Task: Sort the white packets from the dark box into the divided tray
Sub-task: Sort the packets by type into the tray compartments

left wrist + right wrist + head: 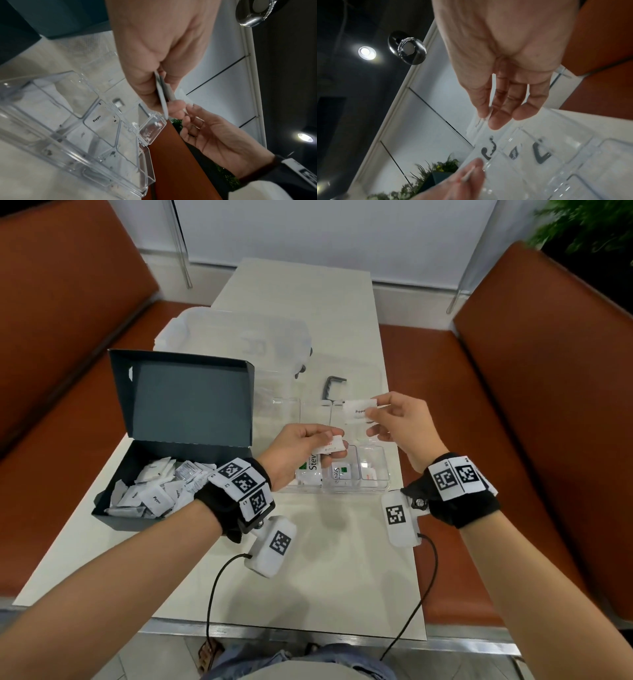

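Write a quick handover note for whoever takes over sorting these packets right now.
Left hand: pinches a few white packets above the divided tray.
Right hand: holds a Pepper packet over the tray's far side.
Dark box: open, left of the tray, many packets inside.
Done: Stevia packets and a few others lie in the near compartments.
Left: place the held packets, then sort the rest of the box.

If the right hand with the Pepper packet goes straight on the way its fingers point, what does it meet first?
Probably the left hand, which grips its own packets just left and nearer. The right hand pinches the Pepper packet above the divided tray; depth is unclear.
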Action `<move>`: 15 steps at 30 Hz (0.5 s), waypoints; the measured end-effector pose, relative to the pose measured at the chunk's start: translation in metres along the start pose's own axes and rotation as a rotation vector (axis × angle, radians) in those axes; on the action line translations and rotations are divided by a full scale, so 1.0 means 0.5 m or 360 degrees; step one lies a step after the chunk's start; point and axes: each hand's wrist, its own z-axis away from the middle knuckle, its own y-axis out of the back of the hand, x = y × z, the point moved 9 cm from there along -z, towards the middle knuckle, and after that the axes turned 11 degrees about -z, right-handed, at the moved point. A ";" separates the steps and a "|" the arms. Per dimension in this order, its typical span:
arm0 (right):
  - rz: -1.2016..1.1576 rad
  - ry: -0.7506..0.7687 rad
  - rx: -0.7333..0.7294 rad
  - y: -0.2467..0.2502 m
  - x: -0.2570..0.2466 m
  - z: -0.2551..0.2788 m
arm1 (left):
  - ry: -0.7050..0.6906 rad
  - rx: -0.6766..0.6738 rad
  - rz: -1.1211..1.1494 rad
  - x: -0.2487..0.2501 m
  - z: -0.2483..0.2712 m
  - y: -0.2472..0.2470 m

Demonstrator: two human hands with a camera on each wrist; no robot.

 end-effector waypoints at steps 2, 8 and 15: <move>0.0167 -0.0006 -0.0030 0.001 0.008 -0.012 | -0.0019 0.0082 -0.0017 0.002 0.003 0.023; 0.0557 -0.0007 -0.0174 -0.054 0.040 -0.033 | -0.0042 0.0297 0.0052 0.015 0.009 0.097; 0.1200 0.0005 -0.0424 -0.183 0.085 -0.036 | -0.0030 0.0356 0.0153 0.009 0.025 0.134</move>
